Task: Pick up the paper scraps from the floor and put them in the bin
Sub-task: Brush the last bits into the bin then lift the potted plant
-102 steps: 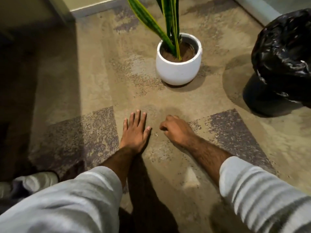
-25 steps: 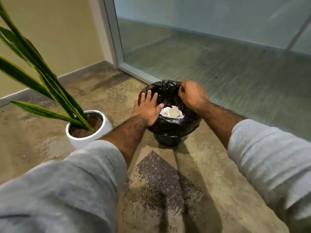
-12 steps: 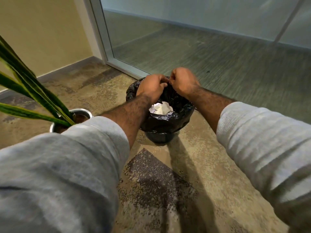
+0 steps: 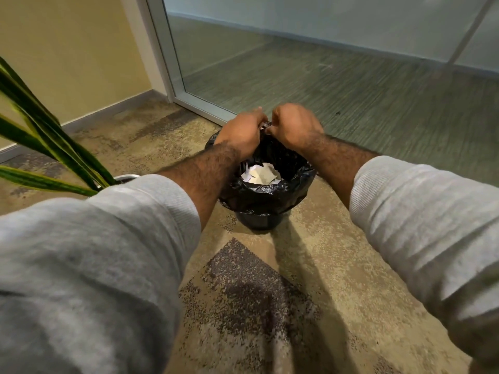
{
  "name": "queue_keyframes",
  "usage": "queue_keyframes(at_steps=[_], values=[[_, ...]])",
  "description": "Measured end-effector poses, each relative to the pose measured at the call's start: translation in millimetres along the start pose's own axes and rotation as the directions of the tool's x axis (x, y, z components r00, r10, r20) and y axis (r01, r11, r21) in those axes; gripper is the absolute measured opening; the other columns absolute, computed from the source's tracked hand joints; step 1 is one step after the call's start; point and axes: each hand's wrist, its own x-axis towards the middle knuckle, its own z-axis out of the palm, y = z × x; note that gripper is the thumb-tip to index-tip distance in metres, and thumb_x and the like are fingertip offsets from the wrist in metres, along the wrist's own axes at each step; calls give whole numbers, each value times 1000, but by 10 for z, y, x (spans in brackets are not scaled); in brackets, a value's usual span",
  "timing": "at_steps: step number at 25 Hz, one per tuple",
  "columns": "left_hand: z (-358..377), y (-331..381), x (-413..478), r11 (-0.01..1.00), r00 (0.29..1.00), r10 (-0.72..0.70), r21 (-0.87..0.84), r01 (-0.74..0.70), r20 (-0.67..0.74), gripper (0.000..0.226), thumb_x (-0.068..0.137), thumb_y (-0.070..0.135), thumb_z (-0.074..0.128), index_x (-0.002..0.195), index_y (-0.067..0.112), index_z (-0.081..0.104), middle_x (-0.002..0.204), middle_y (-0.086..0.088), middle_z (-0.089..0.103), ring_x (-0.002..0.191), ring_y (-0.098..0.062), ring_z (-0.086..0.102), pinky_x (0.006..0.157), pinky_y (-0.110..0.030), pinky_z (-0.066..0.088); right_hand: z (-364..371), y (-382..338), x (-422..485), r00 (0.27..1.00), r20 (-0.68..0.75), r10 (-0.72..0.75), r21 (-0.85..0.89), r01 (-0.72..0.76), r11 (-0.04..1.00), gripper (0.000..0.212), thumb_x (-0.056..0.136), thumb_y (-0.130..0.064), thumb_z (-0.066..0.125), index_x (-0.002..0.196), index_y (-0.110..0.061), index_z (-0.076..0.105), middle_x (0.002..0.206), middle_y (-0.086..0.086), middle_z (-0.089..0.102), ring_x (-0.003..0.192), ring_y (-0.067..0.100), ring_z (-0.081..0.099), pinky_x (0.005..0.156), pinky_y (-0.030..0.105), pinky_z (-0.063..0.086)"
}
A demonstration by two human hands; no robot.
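Carpet [image 4: 310, 265] underfoot; both hands' fingers [image 4: 266, 129] pinch bin liner [image 4: 270, 195] by glass wall [image 4: 297, 49].

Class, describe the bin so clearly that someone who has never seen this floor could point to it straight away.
Start at the glass partition across the back; just in front of its frame, on the speckled carpet, stands the bin, right of the potted plant. It is the only black, round thing there, lined with a crinkled black bag, white paper scraps inside and two hands pinching its far rim.
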Motion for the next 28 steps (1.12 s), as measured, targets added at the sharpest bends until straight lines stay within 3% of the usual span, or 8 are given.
queue_keyframes(at_steps=[2,4,6,10,14,20,23,28], values=[[9,-68,-42,999,1000,-4,43,3,25,50,106,25,40,155,23,36,169,-4,23,154,-25,28,125,-46,23,63,-18,-1,985,144,-96,-41,103,994,63,86,-46,70,138,-15,52,138,14,58,131,35,49,105,49,44],[24,-145,-95,992,996,-40,119,30,84,58,107,40,33,161,23,21,172,-5,2,159,-26,7,128,-50,8,130,-23,-17,954,278,-113,-90,143,986,83,88,-55,63,154,-22,28,160,13,33,149,38,24,114,64,27],[37,-241,-136,986,989,-81,156,60,127,64,105,51,28,162,25,16,172,-4,-3,159,-27,-1,127,-51,1,171,-22,-4,939,327,-105,-133,155,979,87,89,-65,54,158,-29,15,167,11,16,153,39,9,115,70,14],[55,-440,-194,978,983,-117,189,88,144,68,103,60,19,162,26,17,172,-4,-1,159,-27,-2,126,-52,-2,263,-52,14,918,394,-36,-210,128,969,89,86,-82,28,159,-35,4,169,8,1,154,37,-5,116,71,1],[-143,-582,-319,967,971,-181,207,148,155,69,102,61,16,162,26,15,172,-4,-5,158,-27,-9,126,-52,-6,223,-133,-34,888,460,-7,-273,149,950,93,83,-87,13,159,-35,1,169,7,-2,154,34,-10,115,71,-5],[-860,-759,-768,933,956,-244,308,186,162,71,101,63,10,162,27,6,171,-7,-13,157,-29,-15,126,-53,-6,-299,-356,-145,885,461,-57,-281,207,937,92,85,-85,10,159,-31,5,169,13,1,154,38,-6,115,73,-4],[-1343,-777,-978,903,926,-353,310,298,136,71,101,64,10,162,29,1,170,-7,-13,157,-28,-14,126,-53,-5,-661,-580,-153,867,496,-56,-268,214,939,92,85,-85,11,159,-30,5,168,14,1,154,39,-6,115,73,-3],[-2131,-691,-1372,866,893,-435,324,380,116,71,102,62,13,162,25,10,172,-9,-3,158,-32,-4,125,-53,0,-1237,-1052,-136,834,539,-118,-218,274,937,90,86,-83,13,159,-30,8,168,15,6,154,40,-1,114,72,0]])
